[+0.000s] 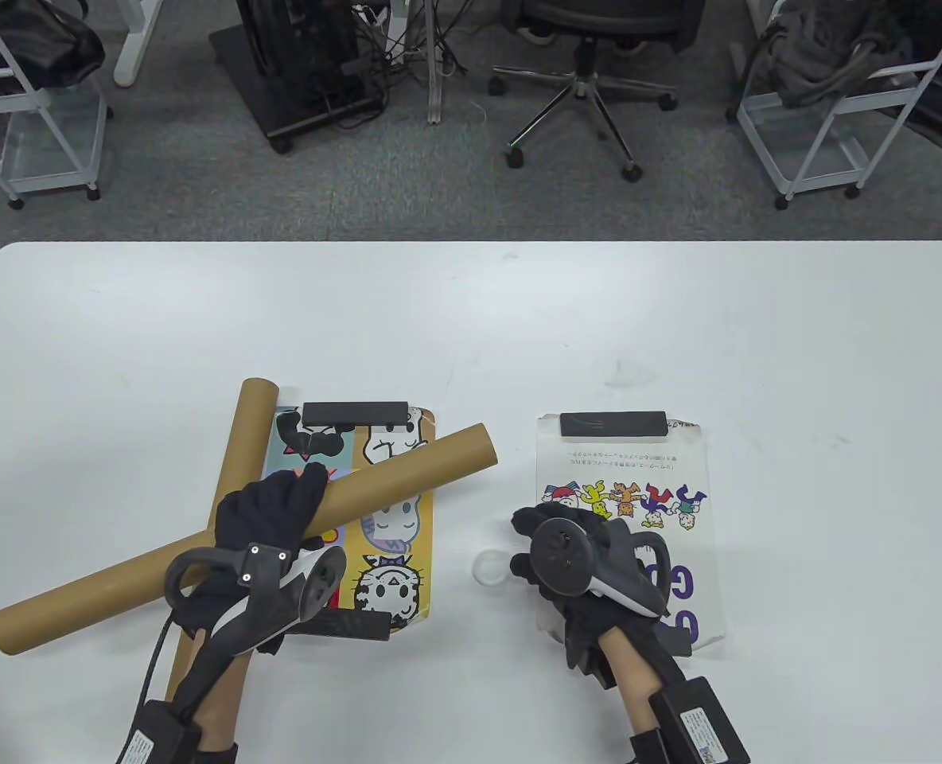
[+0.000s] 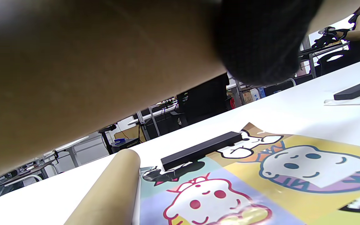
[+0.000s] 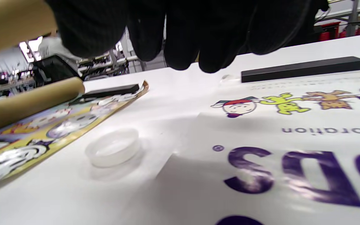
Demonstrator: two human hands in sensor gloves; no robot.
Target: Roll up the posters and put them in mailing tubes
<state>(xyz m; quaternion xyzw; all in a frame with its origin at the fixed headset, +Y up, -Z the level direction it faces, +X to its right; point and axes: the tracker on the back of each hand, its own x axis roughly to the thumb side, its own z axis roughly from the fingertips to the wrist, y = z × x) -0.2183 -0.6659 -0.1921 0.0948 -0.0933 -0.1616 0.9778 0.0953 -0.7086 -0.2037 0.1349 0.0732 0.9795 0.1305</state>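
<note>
Left hand (image 1: 268,517) curled round a mailing tube (image 1: 248,537), lifted slantwise above the cartoon poster (image 1: 391,525) near the surface's near edge. Right hand (image 1: 574,557) relaxed, holding nothing, hovering over the white poster (image 1: 662,477) and beside a clear cap (image 1: 491,568).

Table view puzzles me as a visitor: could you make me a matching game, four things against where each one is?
Things:
1. lifted cardboard tube
2. second cardboard tube
3. clear plastic cap
4. white poster

Places:
A. lying on the table between the two posters
B. held in the left hand, above the cartoon poster
C. flat under the right hand
D. lying along the cartoon poster's left edge

Pairs: 1-B, 2-D, 3-A, 4-C
</note>
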